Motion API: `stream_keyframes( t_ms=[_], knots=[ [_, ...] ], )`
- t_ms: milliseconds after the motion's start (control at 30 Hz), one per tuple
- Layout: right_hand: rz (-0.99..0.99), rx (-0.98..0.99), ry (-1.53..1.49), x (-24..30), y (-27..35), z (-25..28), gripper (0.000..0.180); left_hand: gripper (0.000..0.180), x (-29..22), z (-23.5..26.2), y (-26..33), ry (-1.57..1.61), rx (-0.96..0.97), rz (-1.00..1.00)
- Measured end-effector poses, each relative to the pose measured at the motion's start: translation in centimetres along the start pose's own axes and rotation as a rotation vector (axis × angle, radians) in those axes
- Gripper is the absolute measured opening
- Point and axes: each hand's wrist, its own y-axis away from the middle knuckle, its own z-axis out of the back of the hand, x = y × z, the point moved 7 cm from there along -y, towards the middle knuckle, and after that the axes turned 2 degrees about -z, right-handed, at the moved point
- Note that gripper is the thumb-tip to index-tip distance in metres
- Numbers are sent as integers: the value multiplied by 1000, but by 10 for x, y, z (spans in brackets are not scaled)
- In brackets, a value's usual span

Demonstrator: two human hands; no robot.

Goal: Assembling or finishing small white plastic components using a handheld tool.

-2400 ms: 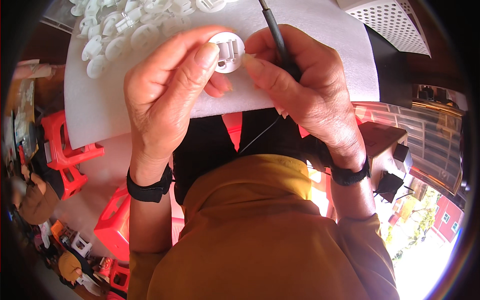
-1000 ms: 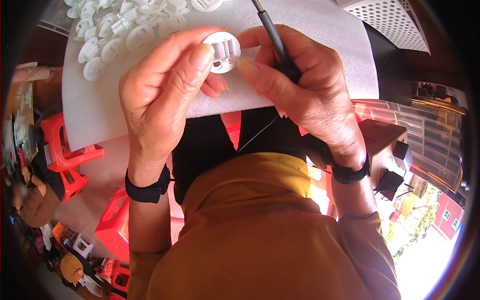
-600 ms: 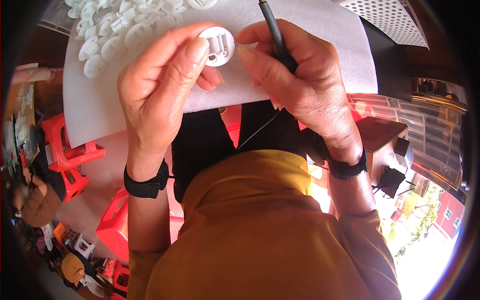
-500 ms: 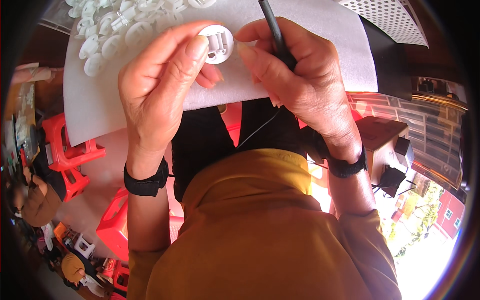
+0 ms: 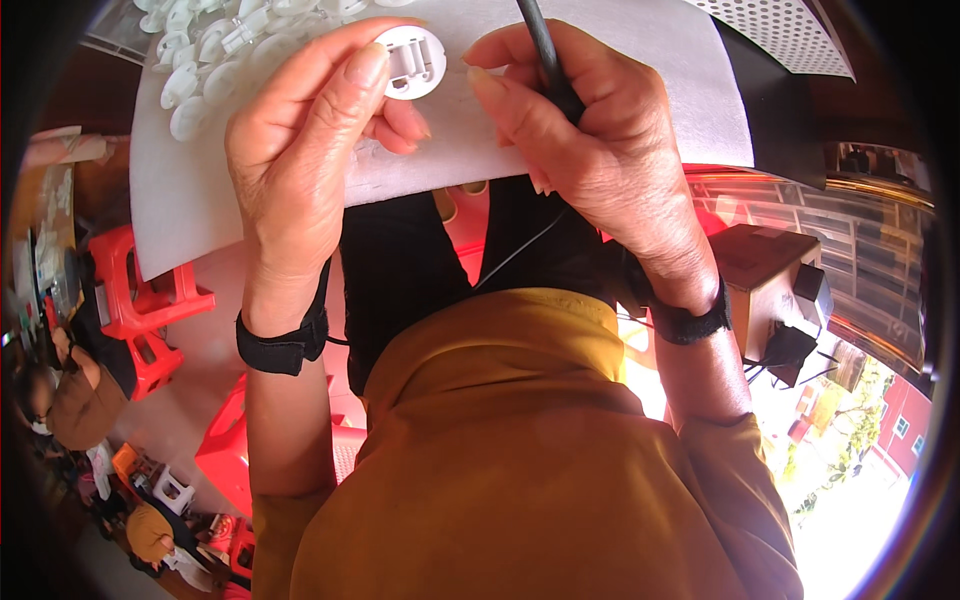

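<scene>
My left hand (image 5: 300, 140) pinches a small round white plastic part (image 5: 409, 60) between thumb and fingers, its ribbed inner face turned toward me. My right hand (image 5: 590, 150) is wrapped around a thin black rod-like tool (image 5: 540, 50) that runs up past the top edge; its tip is out of view. The thumb of my right hand sits just right of the part, not quite touching it. Both hands hover over a white sheet (image 5: 640, 90) covering the work surface. Each wrist wears a black band.
A heap of similar white round parts (image 5: 215, 50) lies on the sheet at the upper left. A perforated white panel (image 5: 790, 30) sits at the upper right. A brown box with a black plug (image 5: 775, 280) stands at the right. Red plastic stools (image 5: 135, 300) stand on the floor to the left.
Both hands have risen a little toward the top of the view, carrying the part and tool with them. The grips are unchanged.
</scene>
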Motion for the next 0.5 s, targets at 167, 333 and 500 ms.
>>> stream_keyframes(
  t_ms=[167, 333, 500],
  knots=[
    [-95, 31, -57, -4, 0, 0, 14, 28, 3, 2, 0, 16, 41, 67],
    [-133, 77, -129, 0, -1, 1, 13, 31, 2, 2, 0, 25, 67, 95],
    [-235, 75, -240, 3, -3, 6, 14, 35, 2, 1, 0, 26, 125, 115]
  ],
)
